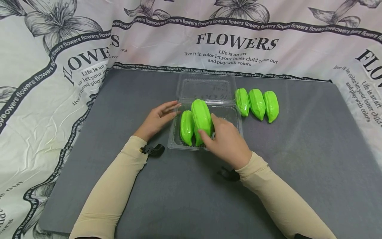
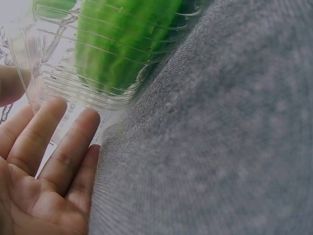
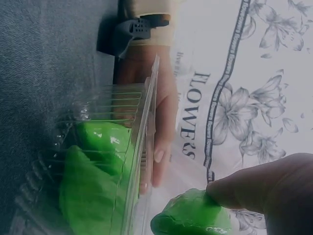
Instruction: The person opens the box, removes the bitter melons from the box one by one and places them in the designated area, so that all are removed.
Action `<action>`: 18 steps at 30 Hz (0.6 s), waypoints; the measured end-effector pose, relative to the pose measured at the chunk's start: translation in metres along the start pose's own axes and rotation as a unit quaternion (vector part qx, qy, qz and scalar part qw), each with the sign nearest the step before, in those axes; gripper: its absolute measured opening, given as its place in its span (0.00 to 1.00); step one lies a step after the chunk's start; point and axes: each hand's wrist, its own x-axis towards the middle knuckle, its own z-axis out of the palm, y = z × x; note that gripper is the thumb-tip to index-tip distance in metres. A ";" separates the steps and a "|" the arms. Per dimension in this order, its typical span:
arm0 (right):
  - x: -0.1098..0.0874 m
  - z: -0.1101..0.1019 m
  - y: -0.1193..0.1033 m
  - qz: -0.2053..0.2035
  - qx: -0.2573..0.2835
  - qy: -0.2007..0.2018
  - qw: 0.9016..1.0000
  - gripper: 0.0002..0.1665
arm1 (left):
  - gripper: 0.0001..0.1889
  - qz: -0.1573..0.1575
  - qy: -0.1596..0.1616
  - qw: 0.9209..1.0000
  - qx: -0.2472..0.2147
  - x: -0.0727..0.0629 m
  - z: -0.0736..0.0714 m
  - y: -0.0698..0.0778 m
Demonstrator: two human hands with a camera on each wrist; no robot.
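My right hand (image 1: pixel 228 144) pinches a green star fruit (image 1: pixel 200 114) between thumb and fingers, above an open clear plastic clamshell box (image 1: pixel 172 145). In the right wrist view, the held star fruit (image 3: pixel 190 215) is higher than the box rim. Two more star fruits lie inside: one at the left (image 1: pixel 186 127), the other mostly hidden under the held one in the head view. My left hand (image 1: pixel 156 121) is at the left side of the box, fingers extended. In the left wrist view its fingertips (image 2: pixel 89 120) are right at the ribbed wall.
Three star fruits (image 1: pixel 257 104) lie in a row on the grey table (image 1: pixel 304 159), right of the box. The hinged lid (image 1: pixel 206 88) is laid back behind the tray. A flower-printed cloth (image 1: pixel 167 46) hangs along the table's back and left sides.
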 end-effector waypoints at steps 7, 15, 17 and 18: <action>-0.015 -0.013 0.009 0.004 -0.012 0.027 1.000 0.14 | 0.28 0.003 -0.005 1.000 -0.010 0.004 0.005 0.002; -0.032 -0.032 0.018 0.020 -0.019 0.062 0.998 0.12 | 0.29 -0.002 -0.010 1.000 -0.002 0.003 0.005 0.002; -0.036 -0.035 0.019 0.021 -0.020 0.072 0.997 0.11 | 0.30 -0.006 -0.009 1.000 0.000 0.000 0.003 0.001; -0.038 -0.037 0.020 0.022 -0.021 0.077 0.997 0.11 | 0.30 -0.007 -0.007 1.000 0.001 -0.001 0.003 0.000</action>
